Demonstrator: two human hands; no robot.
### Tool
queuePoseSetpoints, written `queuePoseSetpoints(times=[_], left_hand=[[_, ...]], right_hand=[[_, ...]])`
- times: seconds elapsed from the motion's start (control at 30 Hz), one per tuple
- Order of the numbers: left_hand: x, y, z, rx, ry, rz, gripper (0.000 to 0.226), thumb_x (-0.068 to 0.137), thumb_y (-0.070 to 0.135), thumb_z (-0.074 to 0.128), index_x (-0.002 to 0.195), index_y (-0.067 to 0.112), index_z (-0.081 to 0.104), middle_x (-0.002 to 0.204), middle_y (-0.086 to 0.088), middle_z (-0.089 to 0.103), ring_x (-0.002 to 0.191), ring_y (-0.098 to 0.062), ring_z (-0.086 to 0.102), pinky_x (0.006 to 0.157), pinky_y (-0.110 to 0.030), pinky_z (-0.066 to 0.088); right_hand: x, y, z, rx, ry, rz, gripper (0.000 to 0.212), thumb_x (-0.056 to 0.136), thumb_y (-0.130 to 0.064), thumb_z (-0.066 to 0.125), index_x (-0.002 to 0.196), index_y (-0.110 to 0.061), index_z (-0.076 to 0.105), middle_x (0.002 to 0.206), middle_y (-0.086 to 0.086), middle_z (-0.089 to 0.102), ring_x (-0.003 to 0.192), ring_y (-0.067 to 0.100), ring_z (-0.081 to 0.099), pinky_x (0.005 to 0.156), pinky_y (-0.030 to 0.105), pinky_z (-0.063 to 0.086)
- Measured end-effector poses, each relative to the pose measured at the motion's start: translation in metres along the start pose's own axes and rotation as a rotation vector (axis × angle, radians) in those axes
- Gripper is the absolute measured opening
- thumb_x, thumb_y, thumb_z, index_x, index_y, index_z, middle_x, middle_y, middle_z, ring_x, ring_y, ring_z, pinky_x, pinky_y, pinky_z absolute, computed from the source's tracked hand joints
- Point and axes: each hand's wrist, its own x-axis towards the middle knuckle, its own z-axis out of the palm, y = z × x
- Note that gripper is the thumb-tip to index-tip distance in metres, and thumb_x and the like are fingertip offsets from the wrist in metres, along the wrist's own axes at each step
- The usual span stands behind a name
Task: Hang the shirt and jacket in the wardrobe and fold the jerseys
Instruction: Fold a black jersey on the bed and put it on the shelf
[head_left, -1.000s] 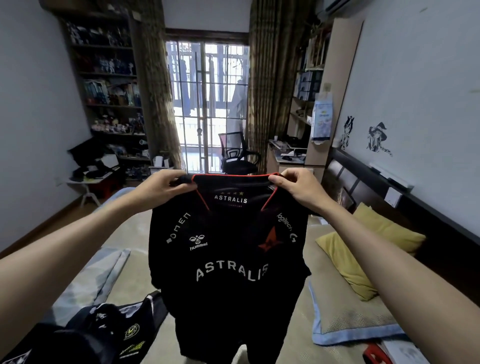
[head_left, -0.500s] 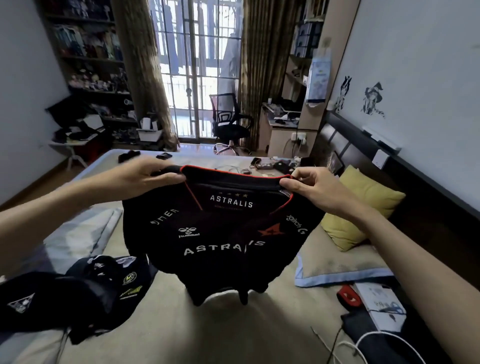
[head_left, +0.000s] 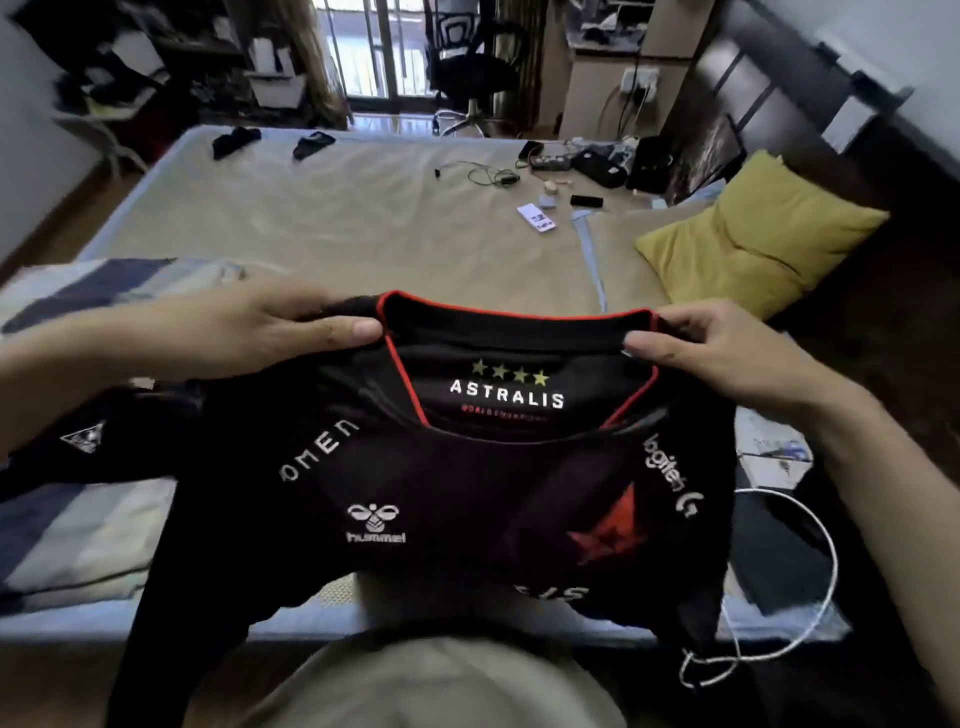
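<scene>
Over the near edge of the bed (head_left: 363, 218), the black Astralis jersey (head_left: 467, 493) hung front side up from both hands, its lower half draped off the mattress toward the person's lap; the left hand (head_left: 249, 332) pinched the left shoulder seam beside the red-trimmed collar (head_left: 514, 317), thumb on top and fingers curled under the cloth; the right hand (head_left: 727, 353) gripped the opposite shoulder the same way, fingers closed on the fabric. A second dark jersey (head_left: 88, 441) lay crumpled toward the bed's near left corner, partly over a striped blanket (head_left: 78, 540); a yellow pillow (head_left: 753, 234) sat by the right edge, and a white cable (head_left: 810, 587) looped just beside the jersey's right side.

To fold it well, the garment probably wanted laying flat on the bare middle of the bed first, ideally face down, with both shoulders set down level so the collar stayed centred; the sleeves should be spread before any crease was made; keeping the hem clear of the cable and the other jersey would likely avoid snags and bunching.
</scene>
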Motion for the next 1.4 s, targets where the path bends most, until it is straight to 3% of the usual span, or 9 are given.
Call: queuePoseSetpoints(times=[0.1, 0.2, 0.37, 0.6, 0.7, 0.87, 1.07, 1.23, 1.4], left_hand=[[0.028, -0.018, 0.021, -0.058, -0.067, -0.06, 0.029, 0.098, 0.031, 0.052, 0.108, 0.05, 0.072, 0.11, 0.027, 0.072, 0.105, 0.009, 0.065, 0.085, -0.006, 0.047], [0.05, -0.072, 0.04, -0.049, -0.116, -0.178, 0.031, 0.1, 0.045, 0.054, 0.124, 0.029, 0.067, 0.119, 0.011, 0.072, 0.114, -0.008, 0.066, 0.098, -0.027, 0.051], [0.05, -0.153, 0.081, -0.137, -0.29, -0.365, 0.037, 0.091, 0.055, 0.063, 0.1, 0.019, 0.068, 0.089, -0.001, 0.068, 0.086, -0.009, 0.063, 0.085, -0.039, 0.052], [0.081, -0.256, 0.118, -0.234, -0.498, -0.412, 0.045, 0.093, 0.062, 0.058, 0.115, 0.023, 0.067, 0.098, 0.017, 0.059, 0.095, -0.001, 0.052, 0.092, -0.031, 0.044], [0.139, -0.313, 0.098, -0.217, -0.401, -0.405, 0.032, 0.096, 0.062, 0.052, 0.117, 0.041, 0.064, 0.092, 0.023, 0.053, 0.094, 0.001, 0.047, 0.079, -0.017, 0.029], [0.268, -0.401, 0.066, -0.397, 0.126, -0.519, 0.018, 0.095, 0.027, 0.065, 0.085, 0.031, 0.08, 0.083, 0.005, 0.078, 0.075, -0.007, 0.072, 0.068, -0.015, 0.053], [0.378, -0.527, 0.063, -0.191, 0.45, -0.449, 0.035, 0.087, 0.054, 0.067, 0.075, 0.021, 0.067, 0.062, 0.008, 0.068, 0.057, -0.002, 0.058, 0.055, -0.019, 0.044], [0.433, -0.591, 0.058, 0.114, 0.546, -0.522, 0.039, 0.089, 0.061, 0.061, 0.078, 0.024, 0.062, 0.066, 0.008, 0.067, 0.068, -0.015, 0.064, 0.069, -0.036, 0.05], [0.458, -0.61, 0.047, 0.004, 0.594, -0.438, 0.039, 0.089, 0.048, 0.07, 0.081, 0.011, 0.06, 0.068, 0.0, 0.059, 0.06, -0.01, 0.049, 0.059, -0.022, 0.039]], right_hand=[[0.044, 0.056, 0.022, 0.045, -0.005, 0.132, 0.028, 0.082, -0.043, 0.071, 0.094, -0.02, 0.081, 0.099, -0.004, 0.079, 0.088, 0.003, 0.07, 0.086, 0.025, 0.051], [0.056, 0.106, 0.041, 0.132, -0.133, 0.263, 0.018, 0.088, -0.022, 0.074, 0.105, -0.017, 0.078, 0.109, -0.004, 0.078, 0.098, 0.006, 0.071, 0.087, 0.018, 0.053], [0.059, 0.188, 0.073, 0.208, -0.445, 0.468, 0.036, 0.084, -0.006, 0.079, 0.119, -0.008, 0.072, 0.123, 0.009, 0.073, 0.114, 0.019, 0.068, 0.098, 0.026, 0.051], [0.117, 0.289, 0.103, 0.23, -0.624, 0.604, 0.036, 0.076, -0.025, 0.088, 0.103, -0.004, 0.076, 0.101, -0.001, 0.074, 0.093, 0.004, 0.065, 0.085, 0.019, 0.047], [0.194, 0.33, 0.099, 0.236, -0.447, 0.562, 0.017, 0.085, -0.008, 0.08, 0.101, -0.014, 0.079, 0.106, -0.003, 0.078, 0.102, 0.006, 0.07, 0.09, 0.019, 0.048], [0.345, 0.378, 0.094, 0.259, -0.057, 0.496, 0.003, 0.083, -0.008, 0.08, 0.086, -0.01, 0.081, 0.083, 0.001, 0.079, 0.072, 0.006, 0.073, 0.065, 0.013, 0.051], [0.491, 0.447, 0.104, 0.205, 0.213, 0.414, 0.023, 0.087, -0.017, 0.079, 0.068, -0.007, 0.071, 0.055, -0.008, 0.067, 0.047, -0.001, 0.058, 0.051, 0.017, 0.044], [0.555, 0.503, 0.103, 0.113, 0.283, 0.458, 0.065, 0.065, -0.06, 0.085, 0.077, 0.003, 0.072, 0.077, 0.017, 0.075, 0.067, 0.021, 0.063, 0.064, 0.038, 0.046], [0.584, 0.518, 0.084, 0.153, 0.229, 0.497, 0.097, 0.039, -0.076, 0.089, 0.094, 0.002, 0.073, 0.091, 0.027, 0.071, 0.078, 0.028, 0.064, 0.071, 0.042, 0.048]])
